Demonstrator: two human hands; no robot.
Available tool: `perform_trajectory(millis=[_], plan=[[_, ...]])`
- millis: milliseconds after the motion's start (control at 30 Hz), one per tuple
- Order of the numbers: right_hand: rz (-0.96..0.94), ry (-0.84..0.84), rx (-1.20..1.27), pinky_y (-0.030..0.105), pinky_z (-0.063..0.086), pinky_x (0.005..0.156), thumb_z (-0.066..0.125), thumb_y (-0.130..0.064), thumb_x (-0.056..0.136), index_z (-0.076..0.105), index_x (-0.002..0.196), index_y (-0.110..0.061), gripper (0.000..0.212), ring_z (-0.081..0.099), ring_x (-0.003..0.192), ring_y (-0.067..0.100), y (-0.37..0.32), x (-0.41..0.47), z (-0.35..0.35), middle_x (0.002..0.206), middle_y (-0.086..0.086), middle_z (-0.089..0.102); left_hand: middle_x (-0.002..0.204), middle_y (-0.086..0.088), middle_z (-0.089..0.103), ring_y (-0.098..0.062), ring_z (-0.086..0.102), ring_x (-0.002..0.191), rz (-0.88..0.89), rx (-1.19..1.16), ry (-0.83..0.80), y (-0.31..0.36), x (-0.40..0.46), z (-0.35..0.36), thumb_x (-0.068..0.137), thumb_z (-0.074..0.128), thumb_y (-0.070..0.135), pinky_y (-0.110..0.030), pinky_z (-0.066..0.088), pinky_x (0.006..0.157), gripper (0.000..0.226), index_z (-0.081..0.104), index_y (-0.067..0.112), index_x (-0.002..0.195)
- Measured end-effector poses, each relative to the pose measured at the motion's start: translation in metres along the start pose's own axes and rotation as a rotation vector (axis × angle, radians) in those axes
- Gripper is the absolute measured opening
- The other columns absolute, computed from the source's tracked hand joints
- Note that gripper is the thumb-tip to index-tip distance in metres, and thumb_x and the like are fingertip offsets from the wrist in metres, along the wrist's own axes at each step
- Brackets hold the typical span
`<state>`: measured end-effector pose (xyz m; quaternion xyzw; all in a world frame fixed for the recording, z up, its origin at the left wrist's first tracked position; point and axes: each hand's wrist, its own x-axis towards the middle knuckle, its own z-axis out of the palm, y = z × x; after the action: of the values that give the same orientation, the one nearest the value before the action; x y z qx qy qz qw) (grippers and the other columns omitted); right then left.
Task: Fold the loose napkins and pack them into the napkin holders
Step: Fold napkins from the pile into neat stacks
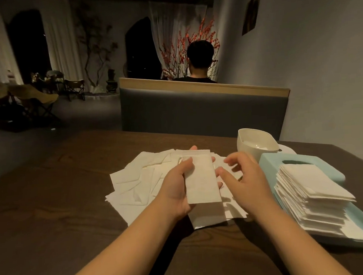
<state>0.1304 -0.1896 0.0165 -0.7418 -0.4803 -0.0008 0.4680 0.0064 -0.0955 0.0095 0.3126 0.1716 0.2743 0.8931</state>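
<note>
My left hand [177, 188] holds a folded white napkin [201, 178] above the table, thumb on top and fingers beneath it. Just to its right hovers my right hand [245, 178], fingers loosely spread, blurred and holding nothing. Below both hands a spread of loose white napkins [136, 182] lies on the dark wooden table [52, 198]. On the right, a thick stack of folded napkins [311, 195] sits in a light blue holder tray [361, 239]. A light blue holder lid [271, 159] with a slot lies behind the stack.
A cream oval holder [255, 143] stands at the back right of the table. Beyond the table is a grey booth backrest [202, 112], with a person seated behind it facing away. A wall runs close on the right.
</note>
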Motion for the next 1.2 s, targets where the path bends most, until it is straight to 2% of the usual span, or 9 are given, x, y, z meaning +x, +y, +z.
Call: perform_trajectory(millis=[133, 233, 400, 600, 700, 767, 900, 1033, 1200], plan=[[-0.146, -0.225, -0.192, 0.021, 0.032, 0.098, 0.061, -0.038, 0.094, 0.053, 0.117, -0.045, 0.025, 0.032, 0.125, 0.0, 0.006, 0.011, 0.007, 0.128, -0.027, 0.034, 0.118, -0.012, 0.073, -0.037, 0.071, 0.107, -0.059, 0.051, 0.001, -0.006, 0.004, -0.005, 0.102, 0.046, 0.045, -0.051, 0.059, 0.087, 0.031, 0.067, 0.038, 0.123], [-0.074, -0.258, -0.158, 0.031, 0.042, 0.106, 0.064, -0.041, 0.091, 0.051, 0.11, -0.049, 0.025, 0.036, 0.129, 0.005, 0.008, 0.015, 0.015, 0.139, -0.023, 0.037, 0.12, -0.008, 0.073, -0.035, 0.071, 0.107, -0.078, 0.099, -0.01, -0.008, 0.006, -0.007, 0.101, 0.045, 0.049, -0.049, 0.06, 0.082, 0.032, 0.068, 0.039, 0.121], [0.04, -0.233, 0.047, 0.01, 0.04, 0.082, 0.071, -0.029, 0.088, 0.056, 0.099, -0.038, 0.021, 0.048, 0.108, 0.0, 0.011, 0.013, 0.015, 0.121, -0.024, 0.046, 0.119, -0.006, 0.073, -0.032, 0.071, 0.107, -0.101, 0.18, -0.029, -0.01, 0.006, -0.012, 0.1, 0.045, 0.051, -0.048, 0.059, 0.086, 0.035, 0.065, 0.041, 0.126], [0.161, -0.177, 0.312, 0.032, 0.062, 0.075, 0.066, -0.025, 0.093, 0.065, 0.086, -0.022, 0.008, 0.056, 0.112, 0.012, 0.018, 0.013, 0.012, 0.118, -0.017, 0.058, 0.119, -0.017, 0.072, -0.038, 0.069, 0.109, -0.188, 0.191, -0.052, -0.01, 0.0, -0.01, 0.086, 0.055, 0.057, -0.054, 0.051, 0.095, 0.044, 0.071, 0.034, 0.12], [0.19, -0.143, 0.354, 0.026, 0.058, 0.066, 0.066, -0.025, 0.093, 0.065, 0.085, -0.023, 0.009, 0.057, 0.112, 0.011, 0.02, 0.014, 0.011, 0.118, -0.012, 0.062, 0.116, -0.018, 0.073, -0.039, 0.069, 0.108, -0.222, 0.183, -0.042, -0.008, -0.001, -0.01, 0.095, 0.046, 0.059, -0.054, 0.05, 0.096, 0.046, 0.067, 0.032, 0.125], [0.173, -0.129, 0.32, 0.027, 0.056, 0.075, 0.066, -0.027, 0.093, 0.064, 0.085, -0.025, 0.008, 0.057, 0.113, 0.01, 0.021, 0.014, 0.011, 0.115, -0.013, 0.064, 0.114, -0.019, 0.073, -0.039, 0.069, 0.108, -0.23, 0.188, -0.04, -0.007, -0.003, -0.009, 0.096, 0.046, 0.059, -0.054, 0.049, 0.095, 0.045, 0.066, 0.031, 0.125], [0.154, -0.129, 0.273, 0.011, 0.046, 0.059, 0.065, -0.027, 0.094, 0.06, 0.094, -0.034, 0.008, 0.052, 0.108, 0.003, 0.016, 0.01, 0.011, 0.113, -0.017, 0.057, 0.096, -0.018, 0.076, -0.037, 0.074, 0.093, -0.231, 0.217, -0.013, -0.007, -0.006, -0.008, 0.097, 0.048, 0.055, -0.052, 0.054, 0.087, 0.035, 0.064, 0.03, 0.115], [0.181, -0.155, 0.327, 0.018, 0.054, 0.05, 0.064, -0.025, 0.094, 0.063, 0.094, -0.029, 0.004, 0.059, 0.1, 0.008, 0.015, 0.008, 0.012, 0.115, -0.01, 0.058, 0.105, -0.02, 0.075, -0.04, 0.072, 0.1, -0.248, 0.227, 0.003, -0.008, -0.005, -0.01, 0.097, 0.049, 0.053, -0.053, 0.054, 0.09, 0.036, 0.061, 0.03, 0.122], [0.174, -0.171, 0.295, 0.025, 0.06, 0.06, 0.065, -0.025, 0.093, 0.067, 0.09, -0.026, 0.004, 0.06, 0.104, 0.012, 0.015, 0.007, 0.014, 0.111, -0.011, 0.062, 0.122, -0.018, 0.068, -0.036, 0.069, 0.103, -0.226, 0.241, -0.004, -0.009, -0.003, -0.012, 0.099, 0.046, 0.053, -0.048, 0.06, 0.079, 0.04, 0.063, 0.034, 0.13]])
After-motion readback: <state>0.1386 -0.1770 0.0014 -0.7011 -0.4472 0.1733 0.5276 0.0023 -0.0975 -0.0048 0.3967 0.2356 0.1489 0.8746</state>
